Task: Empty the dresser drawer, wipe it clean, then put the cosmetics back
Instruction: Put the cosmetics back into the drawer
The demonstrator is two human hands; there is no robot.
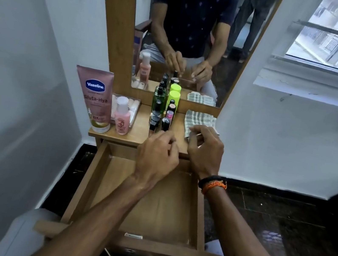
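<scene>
Both forearms reached over the open drawer (87, 181); left hand (156, 155) loosely curled beside small bottles (160, 119), right hand (204, 149) curled over checked cloth (200, 119); grasp indeterminable.

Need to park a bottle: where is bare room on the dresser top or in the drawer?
The drawer floor looks bare. On the dresser top, a strip lies between the pink bottle and the small bottles cluster. Beyond the cluster, the checked cloth and both hands crowd it.

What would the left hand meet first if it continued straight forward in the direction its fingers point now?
Probably the cluster of small dark bottles on the dresser top: the left hand reaches toward its near end. Depth is unclear, so the fingertips may already touch one.
</scene>
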